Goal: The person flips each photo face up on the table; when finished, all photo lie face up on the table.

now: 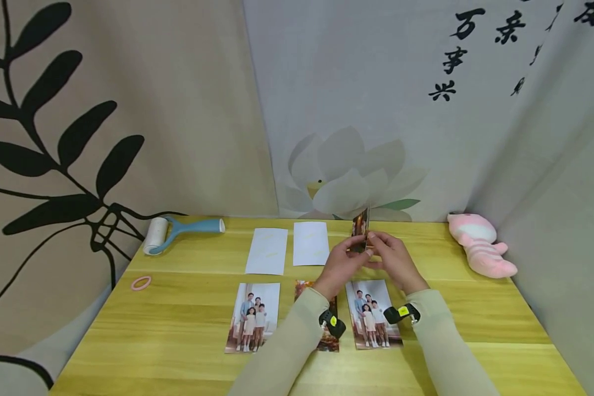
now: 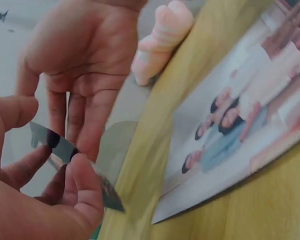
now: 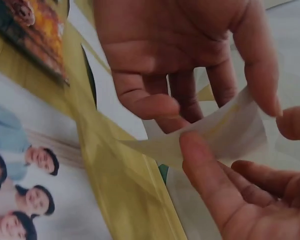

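Note:
Both hands hold a photo print [image 1: 360,224] upright above the back part of the table. My left hand [image 1: 340,267] pinches it from the left, and my right hand [image 1: 395,263] grips it from the other side. The print is bent into a curve, its white back [image 3: 242,131] facing the right wrist camera. Below the forearms lie a family photo [image 1: 369,302] and a darker, orange-brown photo [image 1: 305,287], the latter partly hidden by the left arm. Another family photo [image 1: 252,316] lies further left. Two prints, a left one [image 1: 266,251] and a right one [image 1: 311,243], lie white side up behind.
On the wooden table [image 1: 153,335], a lint roller [image 1: 188,228] with a blue handle lies at the back left. A pink ring [image 1: 141,283] is near the left edge. A pink plush toy [image 1: 480,245] lies at the back right, before the curtain [image 1: 351,82].

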Action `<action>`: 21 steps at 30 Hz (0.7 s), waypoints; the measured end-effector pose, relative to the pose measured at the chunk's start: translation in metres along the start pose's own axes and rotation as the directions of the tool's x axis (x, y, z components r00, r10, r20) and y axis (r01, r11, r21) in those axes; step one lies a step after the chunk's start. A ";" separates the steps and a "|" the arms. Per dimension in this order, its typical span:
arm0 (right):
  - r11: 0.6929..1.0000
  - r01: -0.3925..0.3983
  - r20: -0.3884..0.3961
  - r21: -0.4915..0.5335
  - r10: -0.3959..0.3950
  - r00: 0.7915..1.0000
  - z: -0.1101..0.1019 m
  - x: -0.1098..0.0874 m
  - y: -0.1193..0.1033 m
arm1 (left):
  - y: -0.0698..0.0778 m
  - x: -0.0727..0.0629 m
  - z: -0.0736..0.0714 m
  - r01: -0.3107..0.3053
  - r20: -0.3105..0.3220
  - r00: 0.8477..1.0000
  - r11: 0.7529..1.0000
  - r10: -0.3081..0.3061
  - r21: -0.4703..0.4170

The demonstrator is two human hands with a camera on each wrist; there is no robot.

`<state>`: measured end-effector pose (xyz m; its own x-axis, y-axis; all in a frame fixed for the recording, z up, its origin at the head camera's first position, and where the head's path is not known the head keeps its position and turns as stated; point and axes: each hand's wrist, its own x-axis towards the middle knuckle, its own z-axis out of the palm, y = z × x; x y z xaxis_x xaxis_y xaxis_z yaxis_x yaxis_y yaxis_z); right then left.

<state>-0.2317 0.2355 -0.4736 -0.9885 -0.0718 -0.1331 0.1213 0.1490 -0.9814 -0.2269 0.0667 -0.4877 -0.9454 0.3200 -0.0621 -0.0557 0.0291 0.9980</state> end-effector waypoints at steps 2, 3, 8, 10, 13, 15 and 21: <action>1.000 -0.021 -0.010 0.008 0.021 1.000 0.000 -0.001 -0.002 | 0.000 -0.002 0.002 -0.037 -0.009 0.999 0.995 0.038 0.095; 1.000 -0.026 -0.017 -0.003 0.026 1.000 0.000 -0.001 -0.003 | 0.000 -0.002 0.002 -0.051 -0.016 0.998 0.988 0.054 0.146; 0.999 -0.045 -0.053 -0.022 0.044 0.998 0.001 -0.001 -0.005 | 0.003 -0.007 0.006 -0.071 -0.038 0.996 0.954 0.086 0.293; 0.999 -0.039 -0.057 -0.019 0.038 0.998 0.001 -0.001 -0.005 | 0.004 -0.009 0.006 -0.075 -0.039 0.995 0.953 0.090 0.294; 0.999 -0.024 -0.058 -0.024 0.022 0.998 0.001 -0.002 -0.006 | 0.005 -0.011 0.005 -0.076 -0.042 0.995 0.955 0.092 0.286; 0.999 -0.020 -0.059 -0.031 0.018 0.998 0.001 -0.004 -0.007 | 0.004 -0.012 0.003 -0.071 -0.046 0.995 0.959 0.087 0.275; 1.000 -0.001 -0.029 -0.004 0.001 1.000 0.002 -0.008 -0.009 | -0.002 -0.010 -0.008 -0.078 -0.069 0.993 0.960 0.100 0.271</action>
<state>-0.2245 0.2331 -0.4637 -0.9906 -0.0426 -0.1299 0.1220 0.1532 -0.9806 -0.2197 0.0560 -0.4895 -0.9661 0.2552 0.0388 0.1070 0.2593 0.9598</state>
